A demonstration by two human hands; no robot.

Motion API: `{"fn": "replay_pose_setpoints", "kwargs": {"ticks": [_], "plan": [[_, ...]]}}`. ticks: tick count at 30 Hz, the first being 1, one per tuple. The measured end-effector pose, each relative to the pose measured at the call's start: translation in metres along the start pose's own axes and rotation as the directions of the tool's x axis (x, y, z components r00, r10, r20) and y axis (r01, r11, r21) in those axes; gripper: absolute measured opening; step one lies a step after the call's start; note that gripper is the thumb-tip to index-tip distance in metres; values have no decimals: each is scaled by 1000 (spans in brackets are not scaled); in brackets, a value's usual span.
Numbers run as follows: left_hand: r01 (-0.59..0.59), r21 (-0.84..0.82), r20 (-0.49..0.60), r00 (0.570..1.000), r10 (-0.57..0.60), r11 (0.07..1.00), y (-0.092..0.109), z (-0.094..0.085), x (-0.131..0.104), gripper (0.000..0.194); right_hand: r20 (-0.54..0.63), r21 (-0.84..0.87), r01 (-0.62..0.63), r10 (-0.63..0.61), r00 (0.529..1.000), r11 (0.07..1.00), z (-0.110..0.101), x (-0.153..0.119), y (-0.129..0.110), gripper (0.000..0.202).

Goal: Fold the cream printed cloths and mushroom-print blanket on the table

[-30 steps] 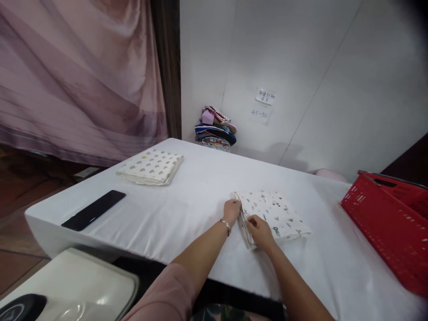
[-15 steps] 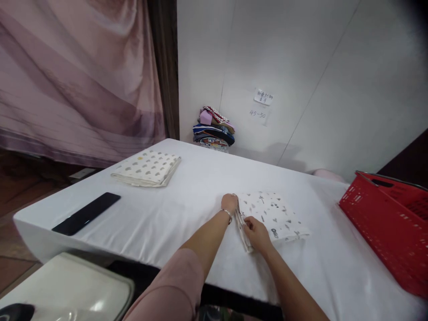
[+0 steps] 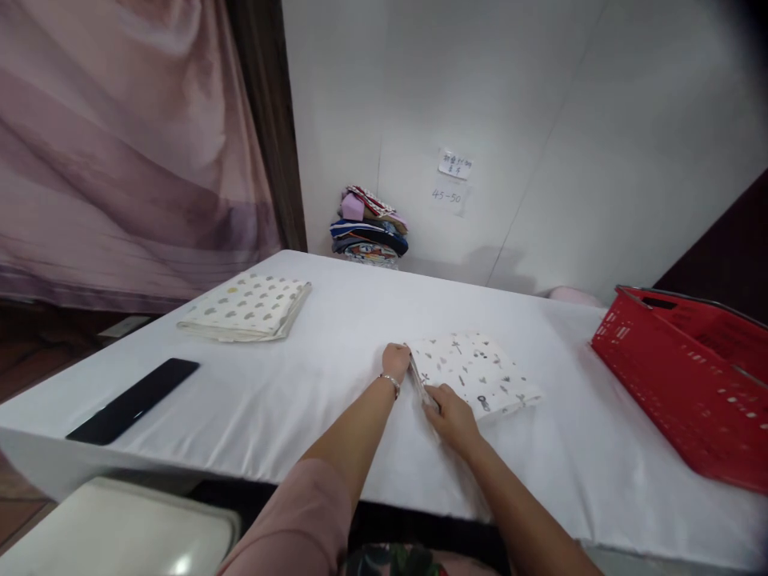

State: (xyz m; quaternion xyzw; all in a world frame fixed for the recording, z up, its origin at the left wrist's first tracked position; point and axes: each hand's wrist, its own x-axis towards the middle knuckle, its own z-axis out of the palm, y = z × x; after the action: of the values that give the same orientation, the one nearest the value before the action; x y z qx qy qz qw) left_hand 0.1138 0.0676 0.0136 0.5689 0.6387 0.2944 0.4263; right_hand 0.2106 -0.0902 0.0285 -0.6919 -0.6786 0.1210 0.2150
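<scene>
A folded white cloth with small grey prints (image 3: 474,370) lies on the white-covered table. My left hand (image 3: 396,360), with a bracelet at the wrist, is closed on the far end of the cloth's left edge. Nearer to me, my right hand (image 3: 451,414) grips the same edge, its fingers curled round the folded layers. A second folded cloth with grey heart-like prints (image 3: 249,308) rests at the table's left, touched by neither hand.
A black phone-like slab (image 3: 135,400) lies at the table's left front. The red basket (image 3: 684,392) stands at the right edge. Behind the table (image 3: 342,316), a pile of folded fabrics (image 3: 369,228) is against the wall, beside paper notes. A pale stool (image 3: 120,532) is at lower left.
The camera view has shifted, moving the scene slightly left. The near left corner of the printed cloth, which hung below my right hand, is now mostly gathered at that hand.
</scene>
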Motion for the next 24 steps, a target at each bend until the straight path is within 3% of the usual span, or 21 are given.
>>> {"fn": "replay_pose_setpoints", "kwargs": {"ticks": [4,9,14,17,19,21,22,24], "plan": [[-20,3,-53,998,20,1000,0,-3,-2,37,-48,-157,67,-75,996,985,4,-19,-11,38],[-124,21,-90,988,125,992,3,-8,-14,45,-76,-226,77,-96,992,971,11,-36,-17,45],[-375,299,46,924,379,878,3,-9,-27,57,-79,-126,167,-178,981,978,6,-51,-13,49],[-405,408,122,913,390,818,4,-10,-26,58,-151,45,237,-228,962,970,-4,-60,1,43],[-418,446,167,908,385,791,8,-12,-22,58,-264,201,175,-119,957,964,-11,-66,15,33],[-447,479,214,894,394,755,14,-13,-16,58,-312,437,25,126,942,899,-16,-72,31,27],[-459,493,240,888,391,739,17,-14,-14,59,-279,573,-71,275,920,816,-17,-76,38,28],[-459,513,295,888,353,725,23,-14,-9,61,-113,798,-243,534,838,551,-20,-82,48,39]]}}
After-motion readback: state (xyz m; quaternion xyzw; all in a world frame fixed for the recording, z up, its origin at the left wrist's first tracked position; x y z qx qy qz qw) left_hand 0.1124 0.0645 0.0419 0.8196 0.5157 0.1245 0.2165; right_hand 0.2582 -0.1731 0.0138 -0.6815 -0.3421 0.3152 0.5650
